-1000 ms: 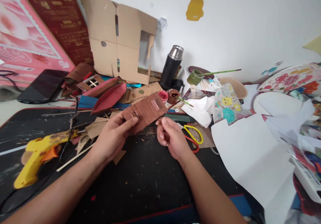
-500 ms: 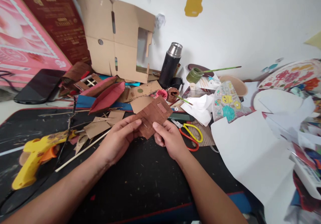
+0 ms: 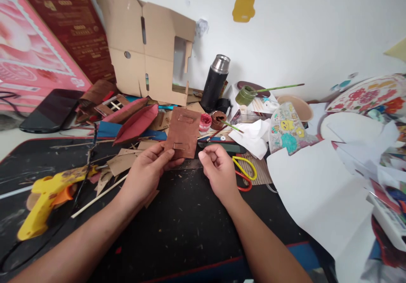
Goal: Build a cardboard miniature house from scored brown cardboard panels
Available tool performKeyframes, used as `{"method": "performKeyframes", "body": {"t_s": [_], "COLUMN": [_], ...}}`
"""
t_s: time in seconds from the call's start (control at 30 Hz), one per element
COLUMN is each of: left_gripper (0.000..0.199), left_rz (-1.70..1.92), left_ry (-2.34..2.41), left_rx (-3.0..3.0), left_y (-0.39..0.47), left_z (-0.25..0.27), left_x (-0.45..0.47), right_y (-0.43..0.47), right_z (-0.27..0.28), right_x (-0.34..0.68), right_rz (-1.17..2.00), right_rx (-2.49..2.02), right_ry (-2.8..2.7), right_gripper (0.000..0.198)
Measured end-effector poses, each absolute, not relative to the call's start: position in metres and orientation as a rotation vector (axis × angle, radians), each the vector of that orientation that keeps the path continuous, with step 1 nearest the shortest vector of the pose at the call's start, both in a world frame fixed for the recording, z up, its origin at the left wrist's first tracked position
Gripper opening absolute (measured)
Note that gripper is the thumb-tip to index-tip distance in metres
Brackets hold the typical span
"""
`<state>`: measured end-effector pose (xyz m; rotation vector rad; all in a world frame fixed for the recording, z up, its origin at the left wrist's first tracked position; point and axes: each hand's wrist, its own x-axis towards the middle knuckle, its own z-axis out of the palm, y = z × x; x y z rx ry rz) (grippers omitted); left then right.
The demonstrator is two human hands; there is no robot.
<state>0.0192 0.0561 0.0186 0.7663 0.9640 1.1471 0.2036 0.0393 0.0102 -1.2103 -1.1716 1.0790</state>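
My left hand point(image 3: 149, 166) pinches the lower left corner of a brown-painted cardboard piece point(image 3: 183, 131) between thumb and fingers. The piece is roughly rectangular, held upright, with two small raised strips on its face, one near the top and one near the bottom. Just right of it, apart from it, is my right hand point(image 3: 219, 171), fingers curled in and thumb against them, with nothing visible in it. Behind the hands stand a jar of pink paint point(image 3: 205, 123) and a jar of brown paint point(image 3: 218, 120). Scissors point(image 3: 245, 168) with yellow and red handles lie right of my right hand.
A yellow glue gun point(image 3: 47, 198) with its cord lies at left beside cardboard scraps point(image 3: 123, 162). At the back are a phone point(image 3: 50, 109), a cut cardboard sheet point(image 3: 127, 25) and a black flask point(image 3: 214, 86). White paper point(image 3: 314, 185) covers the right side.
My right hand has let go of the brown cardboard piece and is now beside it. My left hand has turned the piece more upright and shifted it slightly left.
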Motion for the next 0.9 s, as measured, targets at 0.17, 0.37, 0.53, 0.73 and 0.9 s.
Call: {"method": "performKeyframes", "body": {"t_s": [0.17, 0.37, 0.53, 0.73, 0.9], "left_gripper": [0.031, 0.041, 0.038, 0.035, 0.027], "left_rz": [1.059, 1.023, 1.030, 1.020, 1.026], "left_ry": [0.953, 1.031, 1.043, 0.940, 0.929], "left_rx": [0.878, 0.988, 1.007, 1.035, 1.026], "left_y": [0.050, 0.051, 0.051, 0.049, 0.050], "left_z": [0.021, 0.024, 0.020, 0.014, 0.012], "left_x": [0.024, 0.024, 0.022, 0.024, 0.028], "right_y": [0.035, 0.036, 0.034, 0.034, 0.035], "right_z": [0.008, 0.004, 0.004, 0.002, 0.002], "right_x": [0.202, 0.205, 0.204, 0.203, 0.203], "right_rz": [0.781, 0.642, 0.632, 0.675, 0.759], "right_rx": [-1.335, -1.403, -1.402, -1.416, -1.426], "right_ry": [-1.482, -1.608, -1.690, -1.675, -1.619], "right_gripper": [0.014, 0.014, 0.016, 0.017, 0.017]}}
